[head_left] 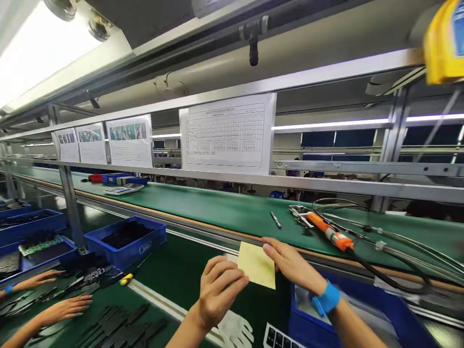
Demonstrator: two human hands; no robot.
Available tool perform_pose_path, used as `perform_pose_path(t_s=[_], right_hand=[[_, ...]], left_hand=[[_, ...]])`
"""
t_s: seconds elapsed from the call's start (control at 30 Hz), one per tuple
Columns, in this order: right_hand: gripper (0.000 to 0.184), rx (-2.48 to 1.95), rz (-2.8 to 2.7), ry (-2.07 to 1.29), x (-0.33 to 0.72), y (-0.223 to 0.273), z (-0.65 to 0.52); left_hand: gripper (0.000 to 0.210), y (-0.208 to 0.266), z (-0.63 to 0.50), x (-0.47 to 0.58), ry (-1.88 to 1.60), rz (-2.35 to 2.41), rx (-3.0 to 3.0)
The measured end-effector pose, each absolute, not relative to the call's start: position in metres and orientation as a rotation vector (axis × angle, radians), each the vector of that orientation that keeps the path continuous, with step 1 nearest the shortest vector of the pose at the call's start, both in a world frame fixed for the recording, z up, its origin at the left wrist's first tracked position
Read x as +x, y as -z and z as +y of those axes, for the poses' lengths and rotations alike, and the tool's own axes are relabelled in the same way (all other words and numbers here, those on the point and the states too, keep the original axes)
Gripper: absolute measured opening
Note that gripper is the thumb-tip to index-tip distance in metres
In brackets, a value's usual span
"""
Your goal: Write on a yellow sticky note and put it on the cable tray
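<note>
A yellow paper (258,268) was held before the shelf's (210,205) near edge.
The left hand (220,290) pinched its left side, the right hand (293,265) its upper-right corner; light grips seemed wisest.

Overhead lamp (47,53) glaring upper left; yellow object (439,48) blurred; edges stretched.

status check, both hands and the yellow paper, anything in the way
Left hand and right hand on yellow paper, opposite edges. Paper up off bench. White glove below, not blocking.
</note>
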State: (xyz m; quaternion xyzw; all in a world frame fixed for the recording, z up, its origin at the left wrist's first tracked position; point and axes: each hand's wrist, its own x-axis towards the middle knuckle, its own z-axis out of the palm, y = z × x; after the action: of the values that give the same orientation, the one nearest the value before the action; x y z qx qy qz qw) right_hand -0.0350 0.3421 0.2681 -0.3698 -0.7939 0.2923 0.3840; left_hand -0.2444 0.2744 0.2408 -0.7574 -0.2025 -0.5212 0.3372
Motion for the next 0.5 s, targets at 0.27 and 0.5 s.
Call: perform_pose_path(t_s=[0.27,0.5], right_hand=[[0.055,-0.901,-1.358,-1.119,0.104,-0.197,0.146],[0.047,-1.484,-0.987,-0.646,0.301,-0.122,-0.063]], left_hand=[[0.020,-0.208,0.152,-0.105,1.361,-0.291,-2.177],[0.018,-0.157,0.062,0.040,1.406,-0.166,-2.513]])
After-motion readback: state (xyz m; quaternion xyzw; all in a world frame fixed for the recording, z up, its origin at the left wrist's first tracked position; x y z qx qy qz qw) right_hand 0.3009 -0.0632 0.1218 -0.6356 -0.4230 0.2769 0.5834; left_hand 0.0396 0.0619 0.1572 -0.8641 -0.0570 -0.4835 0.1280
